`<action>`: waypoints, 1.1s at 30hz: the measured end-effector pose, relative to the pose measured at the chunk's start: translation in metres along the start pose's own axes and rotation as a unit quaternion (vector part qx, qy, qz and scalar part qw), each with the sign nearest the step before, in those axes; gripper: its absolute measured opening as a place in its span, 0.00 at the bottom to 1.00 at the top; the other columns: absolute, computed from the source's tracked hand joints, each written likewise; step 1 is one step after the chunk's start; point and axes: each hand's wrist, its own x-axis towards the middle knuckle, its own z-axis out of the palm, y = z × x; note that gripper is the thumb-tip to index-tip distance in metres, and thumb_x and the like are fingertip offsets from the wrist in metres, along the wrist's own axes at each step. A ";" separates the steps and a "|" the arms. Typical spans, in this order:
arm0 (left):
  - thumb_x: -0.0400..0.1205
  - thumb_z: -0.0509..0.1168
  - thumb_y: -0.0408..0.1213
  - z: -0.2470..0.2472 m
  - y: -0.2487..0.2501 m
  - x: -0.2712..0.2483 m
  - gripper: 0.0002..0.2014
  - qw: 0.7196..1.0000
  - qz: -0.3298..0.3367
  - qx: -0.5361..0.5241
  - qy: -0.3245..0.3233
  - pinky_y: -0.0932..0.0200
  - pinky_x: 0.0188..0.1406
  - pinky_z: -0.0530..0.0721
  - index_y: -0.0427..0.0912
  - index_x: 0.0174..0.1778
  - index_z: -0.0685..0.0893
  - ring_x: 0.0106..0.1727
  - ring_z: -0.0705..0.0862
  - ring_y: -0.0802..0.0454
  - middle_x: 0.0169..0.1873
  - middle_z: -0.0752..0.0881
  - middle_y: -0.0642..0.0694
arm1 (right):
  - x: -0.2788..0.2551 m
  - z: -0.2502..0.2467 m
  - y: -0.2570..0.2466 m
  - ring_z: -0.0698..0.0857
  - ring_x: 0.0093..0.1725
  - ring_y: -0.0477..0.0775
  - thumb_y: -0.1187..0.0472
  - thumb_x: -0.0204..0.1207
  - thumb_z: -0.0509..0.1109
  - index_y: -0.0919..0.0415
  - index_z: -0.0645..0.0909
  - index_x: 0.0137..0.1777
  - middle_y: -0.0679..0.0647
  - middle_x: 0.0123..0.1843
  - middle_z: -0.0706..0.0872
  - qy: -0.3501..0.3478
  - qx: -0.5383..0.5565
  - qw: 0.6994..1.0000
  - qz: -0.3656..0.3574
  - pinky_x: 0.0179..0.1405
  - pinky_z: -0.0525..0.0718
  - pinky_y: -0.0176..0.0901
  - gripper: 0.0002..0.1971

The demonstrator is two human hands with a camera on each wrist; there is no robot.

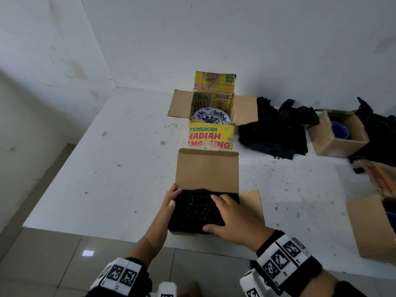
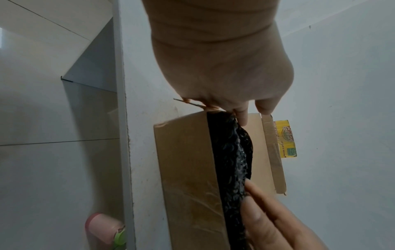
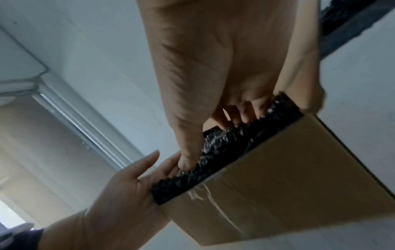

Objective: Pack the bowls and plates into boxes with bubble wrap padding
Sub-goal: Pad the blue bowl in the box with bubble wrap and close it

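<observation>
A brown cardboard box [image 1: 206, 170] stands at the table's front edge with its back flap raised. Black bubble wrap [image 1: 192, 211] fills its opening and hides what lies beneath. My right hand [image 1: 227, 215] lies flat on the wrap with fingers spread, pressing down. My left hand [image 1: 171, 198] rests against the box's left side, its straight fingers touching the wrap's edge. The left wrist view shows the box [image 2: 186, 160], the wrap [image 2: 233, 160] and my left hand [image 2: 224, 67]. In the right wrist view my right hand [image 3: 213, 59] presses the wrap [image 3: 224, 148].
Behind stands an open yellow box [image 1: 211, 136] holding a blue-and-white plate [image 1: 211, 116]. A heap of black bubble wrap [image 1: 276, 129] lies to the right, beside a box [image 1: 327, 144] with a blue bowl [image 1: 340, 129]. Another box [image 1: 368, 228] sits front right.
</observation>
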 end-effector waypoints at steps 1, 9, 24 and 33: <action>0.71 0.46 0.67 0.000 0.000 0.000 0.32 1.000 -0.002 0.004 0.001 0.58 0.81 0.52 0.62 0.72 0.66 0.79 0.54 0.67 0.78 0.56 0.66 | 0.000 -0.002 -0.002 0.69 0.71 0.53 0.36 0.74 0.64 0.58 0.58 0.81 0.52 0.74 0.67 0.046 -0.033 0.998 -0.021 0.65 0.75 0.43 0.41; 0.73 0.47 0.66 -0.001 0.000 -0.001 0.29 1.000 -0.003 0.021 0.003 0.56 0.82 0.51 0.64 0.70 0.67 0.80 0.53 0.69 0.78 0.56 0.67 | 0.014 0.021 -0.013 0.67 0.79 0.57 0.39 0.78 0.53 0.63 0.64 0.79 0.58 0.79 0.69 0.116 -0.114 0.974 -0.161 0.77 0.63 0.53 0.36; 0.75 0.74 0.41 -0.034 0.012 -0.002 0.39 0.971 -0.104 0.107 0.185 0.42 0.63 0.81 0.53 0.79 0.59 0.65 0.79 0.43 0.71 0.73 0.46 | -0.026 -0.011 0.032 0.76 0.67 0.59 0.56 0.75 0.66 0.56 0.73 0.68 0.57 0.68 0.75 0.343 -0.006 0.939 -0.017 0.65 0.77 0.53 0.21; 0.76 0.69 0.49 -0.021 0.031 -0.007 0.13 0.980 0.014 0.144 0.139 0.57 0.35 0.84 0.57 0.57 0.81 0.38 0.86 0.52 0.43 0.86 0.56 | -0.028 -0.007 0.032 0.80 0.37 0.45 0.56 0.80 0.65 0.48 0.68 0.73 0.44 0.51 0.78 0.251 0.252 0.932 0.068 0.35 0.77 0.29 0.22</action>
